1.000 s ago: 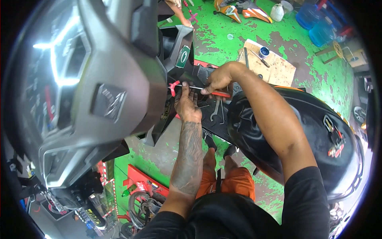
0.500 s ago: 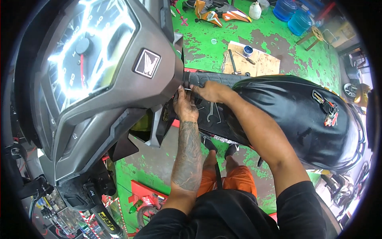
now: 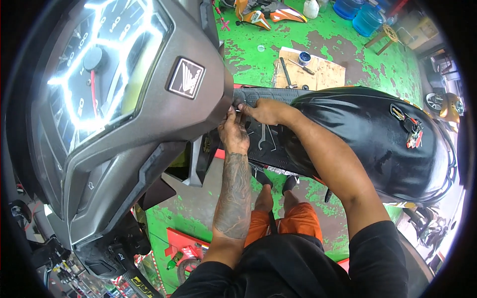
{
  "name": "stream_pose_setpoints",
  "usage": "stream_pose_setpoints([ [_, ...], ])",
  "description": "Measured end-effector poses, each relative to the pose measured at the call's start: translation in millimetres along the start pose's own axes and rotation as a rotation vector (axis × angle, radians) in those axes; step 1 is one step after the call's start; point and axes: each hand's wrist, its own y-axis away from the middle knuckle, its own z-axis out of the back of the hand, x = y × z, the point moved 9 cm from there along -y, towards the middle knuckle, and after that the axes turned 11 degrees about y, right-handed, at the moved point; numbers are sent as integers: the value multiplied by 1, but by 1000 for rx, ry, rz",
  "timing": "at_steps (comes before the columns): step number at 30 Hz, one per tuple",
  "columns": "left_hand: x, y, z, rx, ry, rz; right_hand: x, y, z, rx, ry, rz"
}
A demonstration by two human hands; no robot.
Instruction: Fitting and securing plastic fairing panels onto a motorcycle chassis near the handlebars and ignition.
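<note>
Under the edge of the grey dash cover [image 3: 149, 129], both hands at work close together, above the footboard [image 3: 268, 144]. Left hand [image 3: 233, 131] raised, fingers curled and pressed against the cover's right edge; whatever is pinched there too small to tell. Right hand [image 3: 266, 110] just beside it, fingers bent, tips at the same spot on the cover edge; grip contents hidden, cannot tell. Hands touching or near touching at the fingertips. Two spanners [image 3: 266, 136] lying flat on the footboard, just below the right hand and beside the left wrist, untouched. Black seat [image 3: 377, 134] to the right, right forearm crossing its front end; key bunch [image 3: 410, 129] resting on the seat top. Speedometer [image 3: 97, 69] lit, set in the cover at upper left. Green floor [image 3: 248, 54] beyond, paint worn in patches. Cardboard sheet [image 3: 313, 74] on the floor past the footboard, carrying a small blue tin [image 3: 304, 58] and loose tools. Blue water jugs [image 3: 360, 15] at the far edge. Orange shorts [image 3: 293, 223] seen below, between the forearms.
</note>
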Motion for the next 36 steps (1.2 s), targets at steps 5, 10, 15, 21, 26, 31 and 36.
stream_pose_setpoints([
  [5,-1,-1,-6,-66,-2,0,7,22,17,-350,97,60],
  [10,2,2,-9,-57,4,-4,3,18,5,-224,131,-21],
  [15,-3,2,-2,-87,-55,-54,0,-2,-1,22,38,5],
  [21,-2,-2,-5,-89,41,-8,6,16,10,-208,110,63],
  [26,-6,4,-7,-117,21,-25,7,18,10,-152,129,33],
  [31,-7,5,-7,-91,29,-15,3,6,-1,-16,52,44],
  [36,-7,0,-3,-50,10,-34,1,-6,-9,-10,-40,115],
])
